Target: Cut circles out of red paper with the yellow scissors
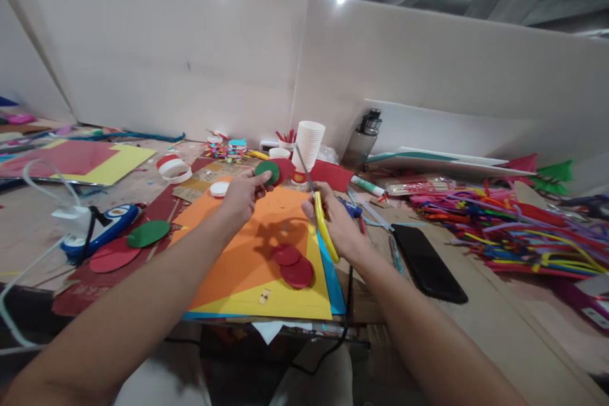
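Centre frame, the small disc (267, 172) is dark green and the scissors (326, 228) have yellow handles. Below lie an orange sheet (247, 247) over a yellow sheet (290, 309) and a blue sheet (334, 285), with two dark red discs (297, 273) on top. Right of them are a black phone (428, 262) and many-coloured pipe cleaners (514, 231).

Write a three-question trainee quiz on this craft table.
1. True or false: the left hand pinches a round green paper disc.
2. What does the right hand grip? A) yellow-handled metal scissors B) a hammer C) a paintbrush
3. Fill in: the flat black phone lies to the ___ of the right hand.
Key: 1 true; 2 A; 3 right.
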